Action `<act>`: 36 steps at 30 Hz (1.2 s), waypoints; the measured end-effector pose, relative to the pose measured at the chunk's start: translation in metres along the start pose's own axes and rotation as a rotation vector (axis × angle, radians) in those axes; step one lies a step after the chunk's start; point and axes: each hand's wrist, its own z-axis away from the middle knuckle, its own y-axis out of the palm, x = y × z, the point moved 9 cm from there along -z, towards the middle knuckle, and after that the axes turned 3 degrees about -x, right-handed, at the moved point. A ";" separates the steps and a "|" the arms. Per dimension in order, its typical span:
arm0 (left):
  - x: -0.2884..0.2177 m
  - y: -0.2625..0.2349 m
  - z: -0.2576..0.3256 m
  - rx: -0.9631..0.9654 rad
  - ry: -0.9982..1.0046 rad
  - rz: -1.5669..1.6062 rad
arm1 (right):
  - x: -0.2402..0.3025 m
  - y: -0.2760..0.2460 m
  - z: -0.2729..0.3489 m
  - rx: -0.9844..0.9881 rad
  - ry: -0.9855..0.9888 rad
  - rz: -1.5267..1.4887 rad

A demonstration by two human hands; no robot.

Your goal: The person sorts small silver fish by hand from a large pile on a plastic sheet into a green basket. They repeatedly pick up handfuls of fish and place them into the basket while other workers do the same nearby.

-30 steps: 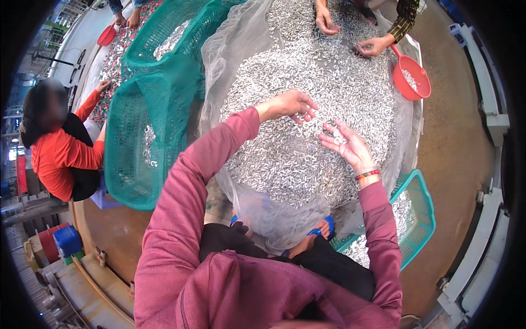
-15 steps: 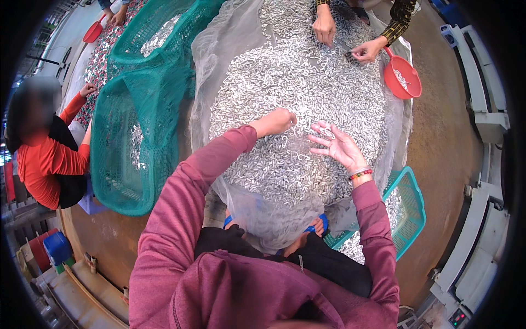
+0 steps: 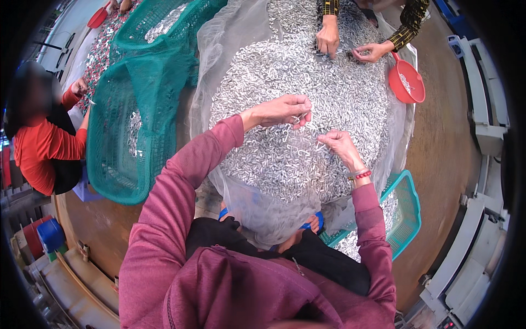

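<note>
A broad heap of small silvery-white pieces (image 3: 263, 82) lies on a sheer white net sheet (image 3: 257, 216) before me. Over its middle, my left hand (image 3: 282, 111) is closed on white hook-shaped pieces that show at the fingertips. To the right and slightly nearer, my right hand (image 3: 341, 147) pinches a similar small white piece (image 3: 320, 146). A few white hook-shaped pieces (image 3: 296, 150) lie loose on the heap just below both hands. How many pieces each hand holds is too small to tell.
Across the heap a co-worker's hands (image 3: 327, 39) pick at it beside a red scoop (image 3: 407, 82). Green net-lined baskets (image 3: 118, 186) stand left, near a person in orange (image 3: 49, 156). A teal basket (image 3: 406, 219) with silvery pieces sits by my right knee.
My left hand has moved slightly right and up, now showing white pieces at its fingertips. My right hand, earlier spread palm up with a piece on it, has turned over and closed into a pinch.
</note>
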 end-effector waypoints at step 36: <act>-0.023 -0.018 0.011 -0.318 0.115 -0.282 | 0.072 0.006 0.004 0.237 -0.064 -1.295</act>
